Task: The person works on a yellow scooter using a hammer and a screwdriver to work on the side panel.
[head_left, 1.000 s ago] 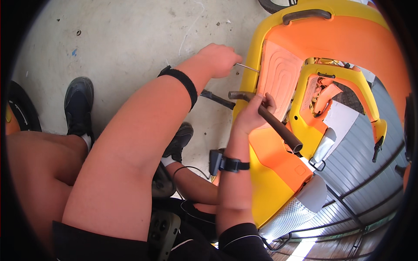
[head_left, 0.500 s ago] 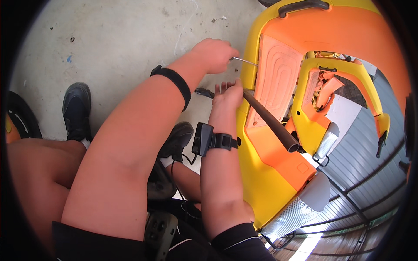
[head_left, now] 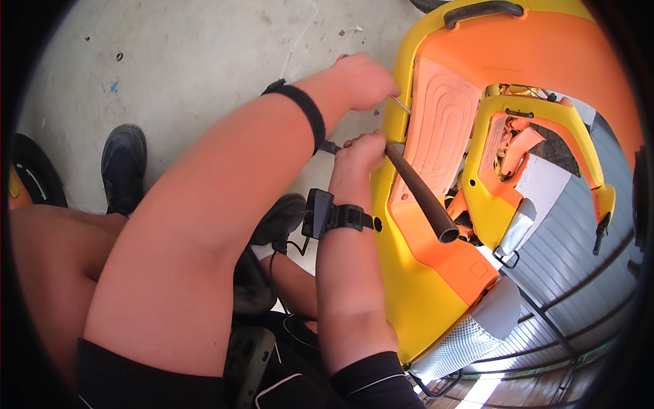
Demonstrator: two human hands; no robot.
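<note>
My left hand (head_left: pixel 371 82) is closed around a screwdriver (head_left: pixel 400 103). Its thin metal shaft points to the right, against the edge of a yellow and orange vehicle body (head_left: pixel 400 273); the tip is hard to make out. Just below, my right hand (head_left: pixel 363 153) has its fingers curled at a dark metal bar. A black end piece (head_left: pixel 329 147) of the bar shows left of the hand. From the hand's right side a brown metal tube (head_left: pixel 422 194) slants down across the orange footwell, its hollow end facing me.
A second yellow and orange body (head_left: pixel 501 204) lies beyond on the right, near corrugated metal sheeting (head_left: pixel 565 225). A black handle (head_left: pixel 484 12) tops the nearer body. My shoes (head_left: pixel 124 163) rest on the concrete floor (head_left: pixel 191 61), with a black tyre (head_left: pixel 37 170) at the far left.
My left hand has moved right with the screwdriver, closer to the body's edge. My right hand's fingers have closed more, and the tube's open end has shifted slightly left in view.
</note>
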